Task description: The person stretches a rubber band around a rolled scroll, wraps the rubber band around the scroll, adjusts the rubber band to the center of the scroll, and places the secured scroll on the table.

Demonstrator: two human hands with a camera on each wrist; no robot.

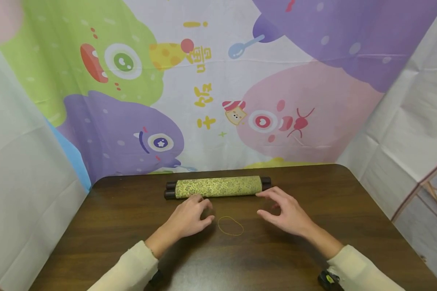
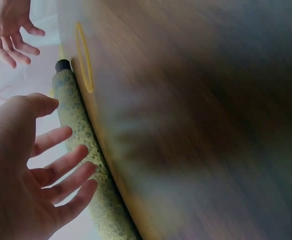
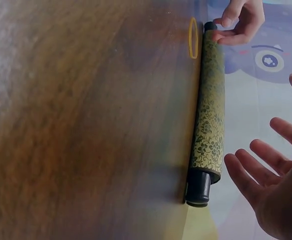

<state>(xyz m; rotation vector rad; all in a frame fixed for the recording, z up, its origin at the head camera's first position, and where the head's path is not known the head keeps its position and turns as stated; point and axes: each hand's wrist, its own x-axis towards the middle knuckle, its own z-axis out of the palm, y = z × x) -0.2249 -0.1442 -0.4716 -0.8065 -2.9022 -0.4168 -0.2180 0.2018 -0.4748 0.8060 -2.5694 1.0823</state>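
A rolled-up scroll in yellow-green patterned brocade lies near the far edge of the table, dark rod ends sticking out on both sides. Just in front of its left part hovers my left hand, fingers loosely bent and holding nothing. My right hand is by the scroll's right end, thumb and fingers spread apart, also holding nothing. Between the hands a thin yellow rubber band lies on the wood. In the right wrist view a gap shows between the right fingers and the scroll.
The dark brown wooden table has rounded far corners. Behind it hangs a cloth printed with cartoon monsters. Pale cloth walls stand along the left and right sides.
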